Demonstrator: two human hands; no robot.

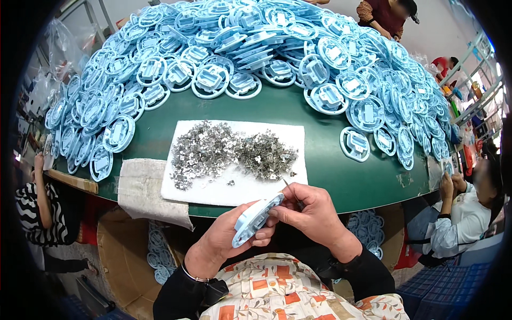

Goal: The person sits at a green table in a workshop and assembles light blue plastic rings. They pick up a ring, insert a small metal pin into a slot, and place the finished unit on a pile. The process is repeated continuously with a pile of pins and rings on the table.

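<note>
My left hand (226, 233) is wrapped round a light blue oval plastic part (256, 221), which is tilted on edge with its recessed side toward my right hand. My right hand (312, 213) is closed in a pinch at the part's right edge. A thin pointed metal tool (286, 182) sticks up past its fingers; its exact kind is hidden by the hand. Just beyond both hands, two heaps of small silvery metal clips (205, 152) lie side by side on a white foam board (213, 196). Whether a clip is between my right fingertips I cannot tell.
A large pile of the same blue parts (245, 48) covers the far side of the green table (256, 110). A worn pale cloth (141, 184) hangs over the near edge. Cardboard boxes (120, 256) with blue parts stand below. Other people (461, 213) sit around the table.
</note>
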